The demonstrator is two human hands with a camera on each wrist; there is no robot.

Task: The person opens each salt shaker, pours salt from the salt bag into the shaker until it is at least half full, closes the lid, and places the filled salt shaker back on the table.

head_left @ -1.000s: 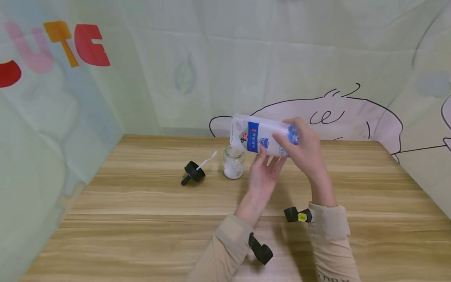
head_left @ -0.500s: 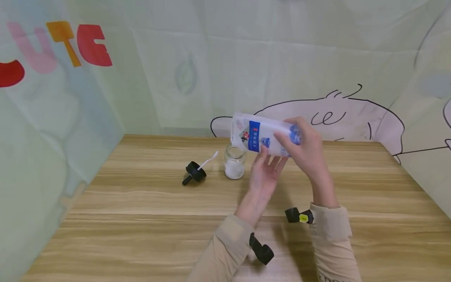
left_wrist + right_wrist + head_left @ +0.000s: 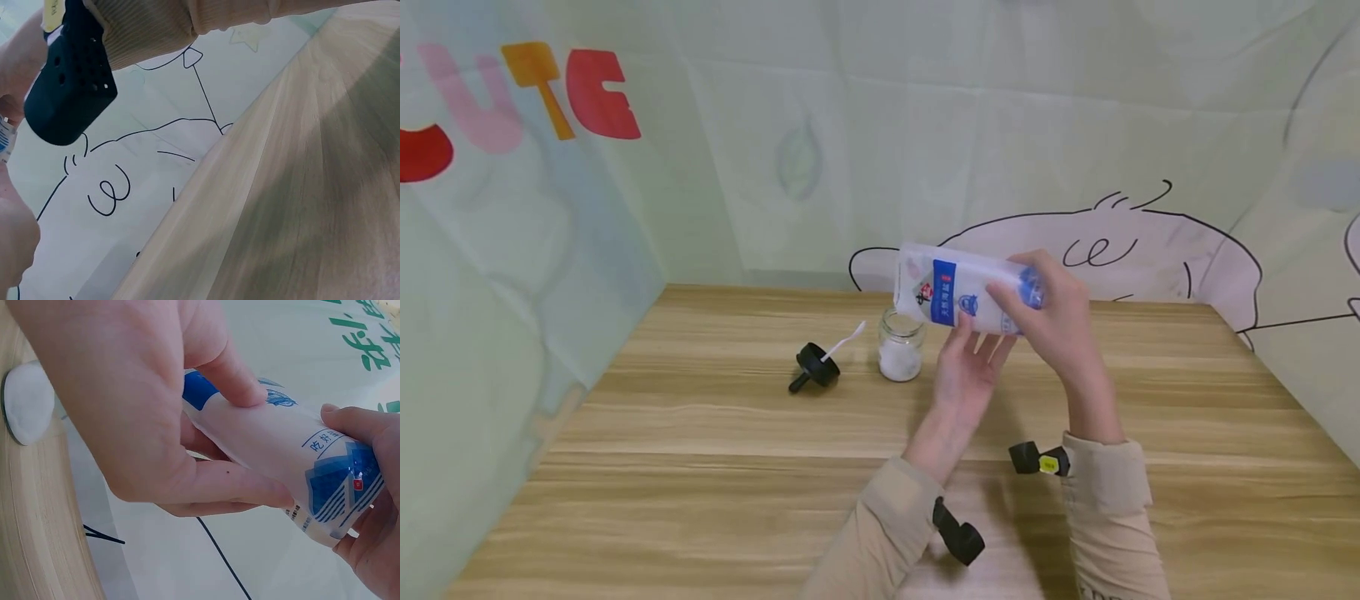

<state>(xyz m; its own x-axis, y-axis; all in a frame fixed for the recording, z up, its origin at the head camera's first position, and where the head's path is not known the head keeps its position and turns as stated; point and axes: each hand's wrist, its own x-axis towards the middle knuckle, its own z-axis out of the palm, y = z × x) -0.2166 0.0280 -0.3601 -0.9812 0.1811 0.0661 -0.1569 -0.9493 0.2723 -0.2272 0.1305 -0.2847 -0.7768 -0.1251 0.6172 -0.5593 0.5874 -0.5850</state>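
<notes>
A white and blue bag of salt (image 3: 981, 287) is held tilted in the head view, its left end lower and over the mouth of a glass jar (image 3: 901, 358). White grains fill much of the jar. My left hand (image 3: 958, 383) holds the bag's middle from below, thumb on the front and fingers behind, as the right wrist view shows on the bag (image 3: 250, 440). My right hand (image 3: 1056, 321) grips the bag's blue right end between thumb and fingers. Whether salt is flowing now cannot be told. Only a sliver of the bag shows in the left wrist view.
Left of the jar, a black lid with a knob handle (image 3: 817, 365) lies tipped on the wooden table (image 3: 700, 483). A thin white spoon-like stick (image 3: 847, 340) rises from it. A printed cloth (image 3: 730, 167) hangs behind the table. Wrist cameras (image 3: 958, 533) sit at both cuffs.
A white stream seen at the jar's mouth a second ago no longer shows clearly. Both hands keep their hold on the bag; the whole view has shifted slightly.
</notes>
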